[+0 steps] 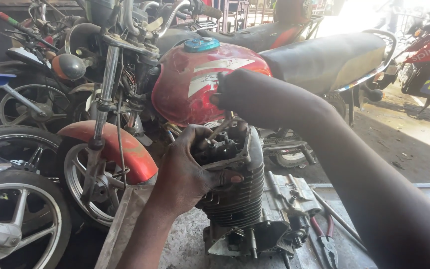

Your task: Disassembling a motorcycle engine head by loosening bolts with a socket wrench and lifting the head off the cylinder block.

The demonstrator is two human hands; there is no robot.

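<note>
Greasy grey metal, the finned engine block stands upright on the tabletop, near centre, before a red motorcycle; left hand wraps its top, grip pressed around the cylinder head; right hand pinches a thin tool poking into it; likely heavy, rigid, oily, best held by the fins; red-handled pliers lie right; right fingertips hidden.

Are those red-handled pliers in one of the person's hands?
No: the red-handled pliers lie on the grey workbench beside the finned metal engine, which the left hand grips.
</note>
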